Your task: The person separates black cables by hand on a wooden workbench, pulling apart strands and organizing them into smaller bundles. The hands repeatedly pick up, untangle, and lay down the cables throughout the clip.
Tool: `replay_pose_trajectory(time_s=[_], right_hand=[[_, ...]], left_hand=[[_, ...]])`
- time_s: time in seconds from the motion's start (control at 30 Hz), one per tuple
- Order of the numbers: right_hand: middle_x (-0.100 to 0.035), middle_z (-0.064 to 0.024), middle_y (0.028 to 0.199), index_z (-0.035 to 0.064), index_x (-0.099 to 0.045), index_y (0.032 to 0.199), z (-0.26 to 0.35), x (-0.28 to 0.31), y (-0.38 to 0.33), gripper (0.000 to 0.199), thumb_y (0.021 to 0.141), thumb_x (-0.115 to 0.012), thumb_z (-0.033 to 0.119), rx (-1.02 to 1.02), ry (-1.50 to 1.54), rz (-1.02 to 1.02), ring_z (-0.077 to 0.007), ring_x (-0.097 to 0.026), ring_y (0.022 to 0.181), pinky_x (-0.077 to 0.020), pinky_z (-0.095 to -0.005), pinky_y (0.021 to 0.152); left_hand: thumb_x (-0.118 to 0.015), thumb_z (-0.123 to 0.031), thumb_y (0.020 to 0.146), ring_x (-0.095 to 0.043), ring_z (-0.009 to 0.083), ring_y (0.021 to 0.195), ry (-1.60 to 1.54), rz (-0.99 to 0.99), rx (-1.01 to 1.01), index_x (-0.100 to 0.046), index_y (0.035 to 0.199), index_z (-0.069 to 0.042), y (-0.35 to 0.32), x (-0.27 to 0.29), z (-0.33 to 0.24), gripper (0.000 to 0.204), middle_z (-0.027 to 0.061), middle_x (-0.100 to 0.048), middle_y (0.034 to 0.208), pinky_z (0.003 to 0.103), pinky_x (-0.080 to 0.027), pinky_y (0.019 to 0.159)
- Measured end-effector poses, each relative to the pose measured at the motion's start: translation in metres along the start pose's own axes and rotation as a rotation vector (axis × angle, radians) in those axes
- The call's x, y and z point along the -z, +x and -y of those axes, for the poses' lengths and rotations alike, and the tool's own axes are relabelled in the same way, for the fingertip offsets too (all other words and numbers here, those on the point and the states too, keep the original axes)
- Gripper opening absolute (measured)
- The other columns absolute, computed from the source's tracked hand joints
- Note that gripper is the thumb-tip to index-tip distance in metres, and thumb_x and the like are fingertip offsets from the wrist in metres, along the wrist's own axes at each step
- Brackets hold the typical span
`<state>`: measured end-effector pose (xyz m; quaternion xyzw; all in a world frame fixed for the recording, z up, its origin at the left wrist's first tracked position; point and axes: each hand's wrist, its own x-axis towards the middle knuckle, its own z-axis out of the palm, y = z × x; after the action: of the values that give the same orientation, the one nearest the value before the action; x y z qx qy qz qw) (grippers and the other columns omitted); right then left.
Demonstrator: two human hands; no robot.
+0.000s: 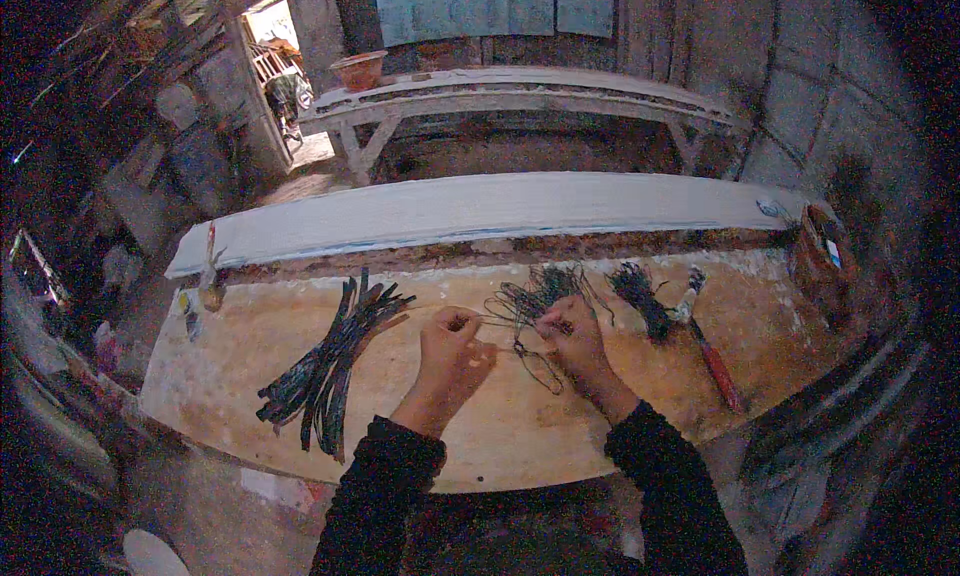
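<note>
Over the middle of the wooden board (450, 461), my left hand (455, 351) and my right hand (583, 351) face each other a short distance apart. The fingers of both are closed in a pinch. Thin dark cord (505, 324) stretches between them, and a knotted loop of it hangs down beside my right hand. Just beyond my right hand lies a loose tangle of dark cords (545, 286). To the left of my left hand is a bundle of flat black strips (330, 366), fanned at its ends. The fingertips are too small to make out clearly.
Right of my hands lie another dark bundle (643, 301) and a red-handled tool (712, 356). A brush-like tool (210, 276) sits at the left, a brown container (825, 256) at the right. Behind run a pale plank (480, 206) and a bench (540, 88) bearing a bowl (360, 71).
</note>
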<state>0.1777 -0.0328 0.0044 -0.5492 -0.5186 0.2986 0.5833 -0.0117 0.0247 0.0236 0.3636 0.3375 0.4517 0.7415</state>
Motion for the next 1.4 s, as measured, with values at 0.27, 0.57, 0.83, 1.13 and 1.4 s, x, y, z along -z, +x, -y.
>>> replay_pose_trajectory(time_s=[0.27,0.57,0.83,1.13,1.4], right_hand=[[-0.055,-0.0072,0.109,0.0042,-0.067,0.092,0.007,-0.021,-0.029,0.014,0.082,-0.069,0.013,0.003,0.219,0.576,-0.0168,-0.056,0.098,-0.0493,-0.0303,0.084],[-0.063,-0.0041,0.088,0.005,-0.068,0.086,0.002,-0.013,-0.021,0.012,0.079,-0.072,0.015,0.187,-0.011,0.552,-0.0152,-0.06,0.08,-0.0474,-0.0307,0.073],[-0.06,-0.0025,0.083,0.0064,-0.064,0.082,0.02,-0.011,-0.024,0.011,0.077,-0.072,0.013,0.034,0.018,0.373,-0.0141,-0.057,0.08,-0.0443,-0.0298,0.072],[-0.053,-0.0012,0.081,0.0048,-0.053,0.084,-0.004,-0.004,0.0,0.012,0.08,-0.064,0.003,0.041,0.02,-0.107,-0.0118,-0.05,0.077,-0.0414,-0.0273,0.072],[-0.055,-0.0051,0.082,0.0047,-0.066,0.092,-0.014,-0.005,0.006,0.008,0.085,-0.061,0.006,0.206,-0.237,-0.156,-0.0173,-0.053,0.08,-0.0434,-0.0304,0.076]], left_hand=[[-0.063,-0.004,0.085,-0.048,0.0114,0.056,0.187,-0.146,-0.123,-0.053,0.084,-0.008,0.013,0.004,0.007,0.011,0.0004,-0.047,0.075,0.03,-0.049,0.05],[-0.064,-0.003,0.083,-0.048,0.0116,0.057,0.103,-0.139,-0.039,-0.054,0.082,-0.007,-0.011,-0.024,-0.002,0.012,0.0012,-0.048,0.072,0.03,-0.05,0.05],[-0.062,0.0,0.083,-0.053,0.0127,0.059,0.105,-0.13,-0.02,-0.055,0.085,-0.005,-0.005,-0.015,0.003,0.009,0.0023,-0.05,0.073,0.029,-0.049,0.051],[-0.063,-0.012,0.088,-0.06,0.0156,0.078,-0.018,0.544,0.125,-0.058,0.091,-0.003,-0.014,-0.01,0.024,0.011,0.0054,-0.06,0.084,0.03,-0.051,0.07],[-0.062,-0.022,0.089,-0.058,0.0139,0.093,0.388,0.779,0.042,-0.063,0.09,-0.005,-0.019,-0.014,0.038,0.017,0.003,-0.061,0.093,0.03,-0.045,0.084]])
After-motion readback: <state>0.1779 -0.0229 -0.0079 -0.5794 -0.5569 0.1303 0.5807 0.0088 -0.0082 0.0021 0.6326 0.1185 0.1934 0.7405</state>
